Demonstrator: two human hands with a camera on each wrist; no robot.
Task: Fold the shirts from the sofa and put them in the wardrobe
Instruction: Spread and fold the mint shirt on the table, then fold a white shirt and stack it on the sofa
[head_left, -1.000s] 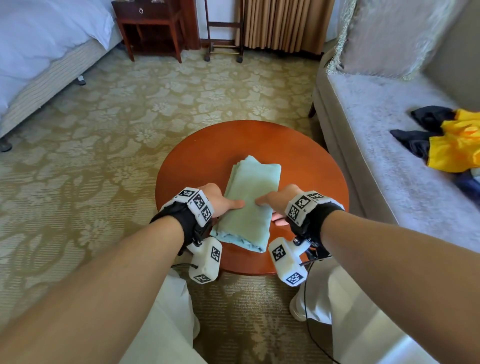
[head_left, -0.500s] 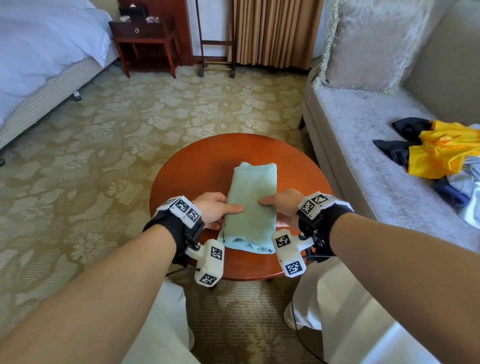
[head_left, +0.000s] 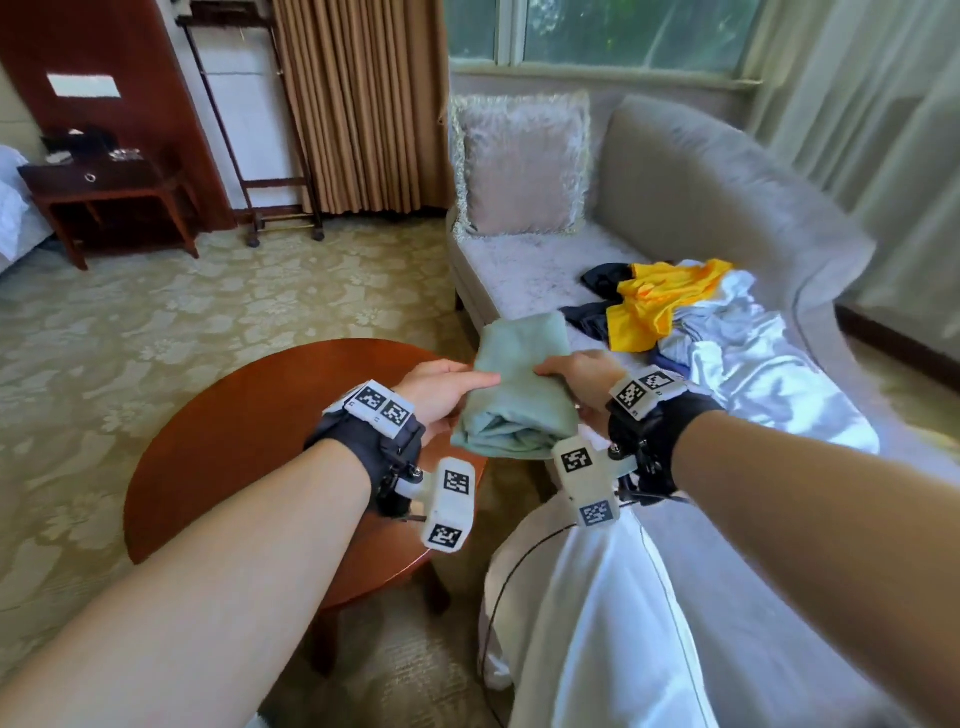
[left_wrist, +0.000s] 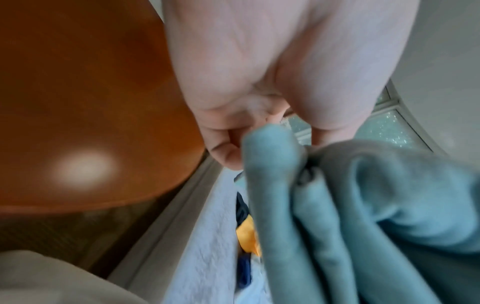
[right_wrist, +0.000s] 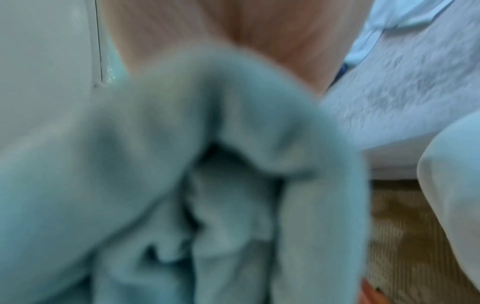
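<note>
Holding a folded pale green shirt (head_left: 511, 387) between both hands, a person has it raised clear of the round wooden worktop (head_left: 249, 431), off that worktop's right edge and toward the sofa (head_left: 691, 208). The left hand (head_left: 441, 392) grips the bundle's left side, thumb lying flat on top and fingers tucked beneath. The right hand (head_left: 579, 382) grips the opposite side the same way, thumb above and fingers under. Squeezing from both sides probably keeps the folds from slipping open while the shirt is carried. Layered folds show at the near end of the bundle, a little loose. Both wrist views are blurred but show green cloth close against each palm.

More shirts, yellow (head_left: 660, 301), dark navy (head_left: 605, 275) and white (head_left: 727, 332), lie in an unfolded heap on the sofa seat beyond the hands. No wardrobe is clearly visible from here, so the putting-away step appears not yet done.
</note>
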